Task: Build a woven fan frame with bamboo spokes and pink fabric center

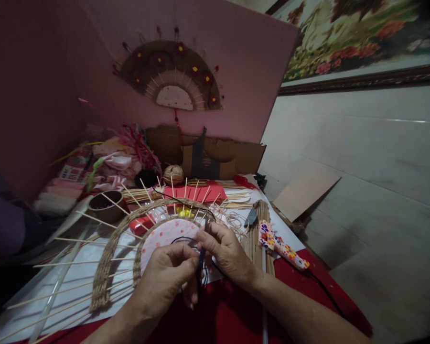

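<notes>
- Both hands are pinched shut on a thin black thread (181, 239): the left hand (165, 282) curls its fingers around it from below, and the right hand (225, 253) nips it between thumb and fingertips just above.
- Something dark and slim, bluish, hangs between the two hands; too blurred to name.
- That thread loops over the pink dotted half-disc (165, 234), right in front of the hands near the desk's front edge.
- Around the disc runs a woven arch (109, 253), with skewers (89, 217) fanning out toward the left edge.
- Just right of the right hand lies a flowered glue gun (279, 246), on a red cloth (232, 310).
- Further back: a brown bowl (105, 205) to the left, a twine ball (173, 174) by the back edge.
- Up on the pink board (236, 71) hangs a finished fan (172, 76).
</notes>
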The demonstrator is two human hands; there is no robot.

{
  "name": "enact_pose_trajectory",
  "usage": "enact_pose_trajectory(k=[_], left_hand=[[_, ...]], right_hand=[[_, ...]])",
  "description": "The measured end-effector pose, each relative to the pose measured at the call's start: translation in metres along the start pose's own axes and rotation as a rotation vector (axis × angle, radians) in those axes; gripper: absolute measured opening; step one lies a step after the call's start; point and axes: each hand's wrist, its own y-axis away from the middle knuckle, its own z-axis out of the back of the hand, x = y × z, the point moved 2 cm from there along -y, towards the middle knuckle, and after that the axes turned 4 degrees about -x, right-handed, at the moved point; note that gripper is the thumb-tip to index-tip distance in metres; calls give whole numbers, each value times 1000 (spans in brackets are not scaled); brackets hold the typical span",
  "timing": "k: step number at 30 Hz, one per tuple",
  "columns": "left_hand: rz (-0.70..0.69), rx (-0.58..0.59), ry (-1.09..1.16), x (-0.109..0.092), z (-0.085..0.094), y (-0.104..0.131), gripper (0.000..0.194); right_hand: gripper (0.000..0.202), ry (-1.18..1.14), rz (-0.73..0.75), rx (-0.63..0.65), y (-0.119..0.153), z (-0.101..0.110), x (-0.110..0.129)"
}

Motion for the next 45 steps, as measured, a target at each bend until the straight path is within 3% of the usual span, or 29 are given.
enact_pose_trajectory(k=[4, 10, 16, 30, 45], left_hand=[[-5, -38, -13, 1, 1, 1, 28], [12, 161, 63, 1, 4, -4, 25], [20, 76, -62, -7, 2, -1, 26], [-126, -68, -305, -5, -4, 6, 24], [44, 36, 3, 3, 0, -4, 33]], right_hand=[[31, 10, 8, 4, 2, -1, 3], [32, -33, 13, -3, 0, 3, 2], [33, -59, 6, -17, -1, 4, 0], [35, -44, -60, -18, 1, -1, -5], [35, -141, -89, 54, -3, 2, -9]])
